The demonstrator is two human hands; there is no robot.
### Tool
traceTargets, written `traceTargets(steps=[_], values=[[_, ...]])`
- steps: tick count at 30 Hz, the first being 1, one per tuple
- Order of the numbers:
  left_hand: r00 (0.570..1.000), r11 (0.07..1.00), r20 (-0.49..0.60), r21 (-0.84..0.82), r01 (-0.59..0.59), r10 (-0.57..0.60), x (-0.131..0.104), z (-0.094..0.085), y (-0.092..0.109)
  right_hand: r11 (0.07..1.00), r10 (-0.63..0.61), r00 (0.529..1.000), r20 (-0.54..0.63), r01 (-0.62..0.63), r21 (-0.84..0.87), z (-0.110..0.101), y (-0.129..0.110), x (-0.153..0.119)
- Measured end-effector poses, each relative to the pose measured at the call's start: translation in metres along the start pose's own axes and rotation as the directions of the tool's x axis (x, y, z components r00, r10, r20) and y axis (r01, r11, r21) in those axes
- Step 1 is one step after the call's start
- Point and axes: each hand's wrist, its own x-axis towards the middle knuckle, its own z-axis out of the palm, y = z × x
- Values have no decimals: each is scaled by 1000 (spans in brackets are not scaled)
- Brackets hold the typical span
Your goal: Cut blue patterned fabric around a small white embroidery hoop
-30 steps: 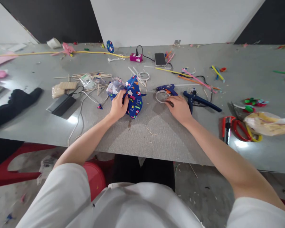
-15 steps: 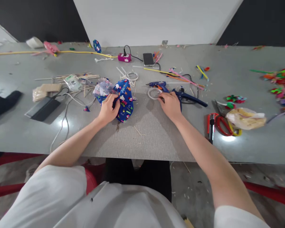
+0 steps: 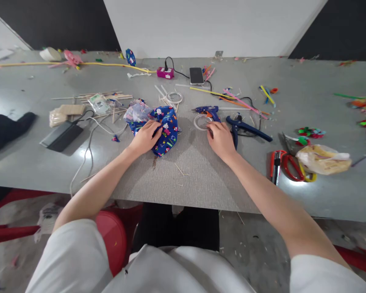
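Blue patterned fabric (image 3: 170, 136) lies on the grey table, with a clear plastic bag (image 3: 137, 112) at its left. My left hand (image 3: 148, 136) is closed on the fabric, fingers curled over its near edge. A ring of white wire (image 3: 201, 121) lies flat to the right, and my right hand (image 3: 221, 138) has its fingertips pressed together at the ring's right edge. Just behind the ring is a blue glue gun (image 3: 210, 110). Dark blue pliers-like cutters (image 3: 250, 129) rest beside my right hand.
Red-handled scissors (image 3: 293, 167) and a red cutter knife (image 3: 276, 165) lie right, near a plastic bag (image 3: 323, 158). A phone (image 3: 196, 76) and pink power socket (image 3: 165, 73) are behind. At left are a black adapter (image 3: 62, 136) and wooden sticks (image 3: 118, 97).
The whole view has shifted slightly. My right hand has moved a little away from the cutters, which show more fully; the left hand still holds the fabric.
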Motion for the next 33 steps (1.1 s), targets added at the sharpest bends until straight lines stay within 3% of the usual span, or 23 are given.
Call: traceTargets(steps=[6, 8, 11, 14, 16, 18, 21, 27, 31, 33], values=[[987, 987, -106, -96, -131, 120, -7, -8, 11, 999, -36, 999, -40, 35, -24, -5, -19, -2], [974, 963, -37, -145, -228, 225, -10, -12, 19, 998, -55, 998, -19, 54, -6, -4, -26, -3], [904, 899, 110, -209, -384, 412, -12, -16, 32, 996, -57, 998, -14, 58, 75, 0, -35, -6], [866, 867, 155, -249, -431, 475, -12, -16, 40, 980, -77, 996, -32, 82, 181, 2, -40, -8], [887, 880, 140, -265, -394, 440, -11, -15, 40, 959, -131, 991, -27, 134, 250, 1, -41, -9], [936, 922, 99, -236, -307, 338, -10, -13, 38, 932, -187, 982, 5, 176, 318, -2, -41, -10], [985, 980, 63, -125, -153, 162, -7, -6, 29, 894, -191, 978, 80, 139, 426, -8, -43, -13], [973, 991, 193, -59, -116, 126, -8, 4, 16, 729, -144, 972, 186, -22, 684, -16, -45, -22], [973, 992, 190, -33, -125, 129, -9, 7, 10, 561, 33, 959, 283, -252, 788, -15, -46, -26], [975, 991, 176, -31, -132, 136, -9, 9, 7, 513, 84, 947, 309, -307, 802, -15, -47, -27]])
